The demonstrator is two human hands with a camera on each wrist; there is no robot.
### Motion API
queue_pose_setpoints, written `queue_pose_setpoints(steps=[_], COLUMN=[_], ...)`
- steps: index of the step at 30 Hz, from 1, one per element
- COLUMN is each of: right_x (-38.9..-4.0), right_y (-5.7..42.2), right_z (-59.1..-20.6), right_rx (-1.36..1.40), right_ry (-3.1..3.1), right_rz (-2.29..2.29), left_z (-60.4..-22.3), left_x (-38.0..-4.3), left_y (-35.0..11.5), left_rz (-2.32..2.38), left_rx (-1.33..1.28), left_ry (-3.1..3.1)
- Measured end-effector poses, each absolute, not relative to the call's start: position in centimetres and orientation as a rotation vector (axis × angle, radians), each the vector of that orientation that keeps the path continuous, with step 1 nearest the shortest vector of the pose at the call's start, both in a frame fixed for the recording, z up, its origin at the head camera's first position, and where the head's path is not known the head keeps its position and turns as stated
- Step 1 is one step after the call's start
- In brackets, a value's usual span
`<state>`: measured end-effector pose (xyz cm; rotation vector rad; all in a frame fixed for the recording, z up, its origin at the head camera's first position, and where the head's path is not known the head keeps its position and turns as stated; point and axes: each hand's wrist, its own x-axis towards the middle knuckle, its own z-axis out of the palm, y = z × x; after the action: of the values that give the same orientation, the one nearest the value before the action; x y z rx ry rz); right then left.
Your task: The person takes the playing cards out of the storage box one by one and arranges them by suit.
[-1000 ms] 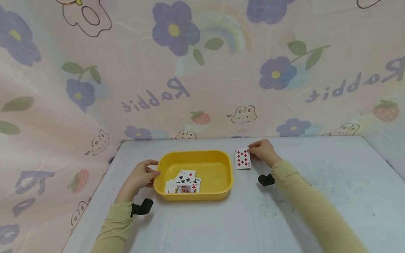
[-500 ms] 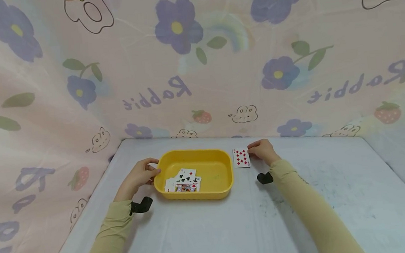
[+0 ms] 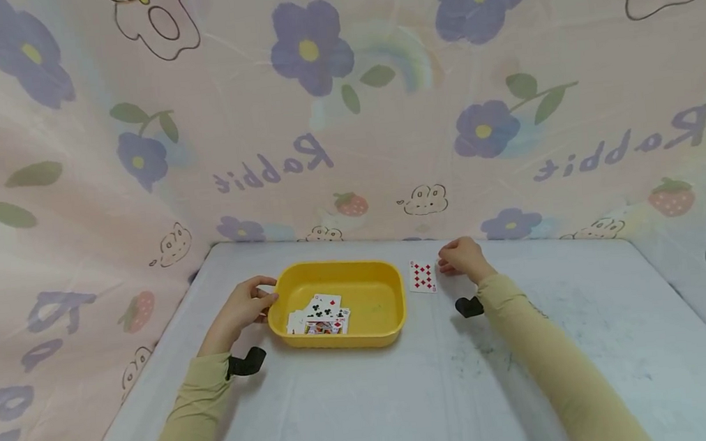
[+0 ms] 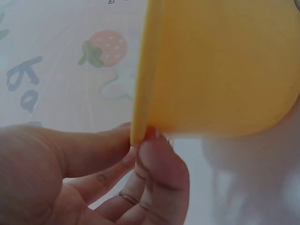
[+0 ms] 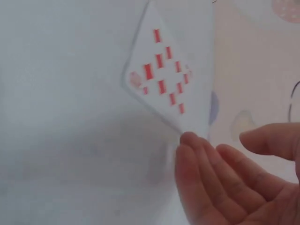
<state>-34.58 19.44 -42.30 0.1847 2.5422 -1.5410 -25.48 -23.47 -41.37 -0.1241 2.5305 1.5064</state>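
Observation:
My left hand (image 3: 244, 307) pinches the left rim of a yellow plastic basin (image 3: 366, 340), thumb on one side and fingers on the other, as the left wrist view shows up close. Inside the basin lie several playing cards (image 3: 325, 305), face up and overlapping at the left. Just right of the basin, a ten of diamonds (image 3: 422, 277) lies face up on the table. Beside its right edge is my right hand (image 3: 462, 260). In the right wrist view the thumb stands apart from the fingers (image 5: 206, 173), whose tips are close to one card corner; nothing is held.
A white-covered table (image 3: 369, 408) carries everything, with dark smudges on its right part. Behind and at the sides hangs a patterned curtain (image 3: 370, 128) with flowers and rabbits. Each wrist wears a black camera mount (image 3: 247, 361).
My right hand has let go of the ten of diamonds and drawn slightly to the right, leaving the card on the table. The left hand and the basin stay in place.

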Motion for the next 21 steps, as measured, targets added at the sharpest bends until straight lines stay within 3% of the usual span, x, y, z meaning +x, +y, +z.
queue_pose_setpoints(steps=[12,21], right_x=[-34.3,-34.0], right_y=[11.1,4.7], right_z=[-37.2,-38.1], right_rx=[-0.202,-0.462], right_ry=[2.407,2.174], right_rz=[-1.611,-1.397], left_z=[-41.2,-41.1], left_x=[-25.5,-25.5], left_y=[-22.8,-22.7], left_rz=[1.475,1.442], left_rx=[-0.157,-0.176], left_ry=[2.603,2.633])
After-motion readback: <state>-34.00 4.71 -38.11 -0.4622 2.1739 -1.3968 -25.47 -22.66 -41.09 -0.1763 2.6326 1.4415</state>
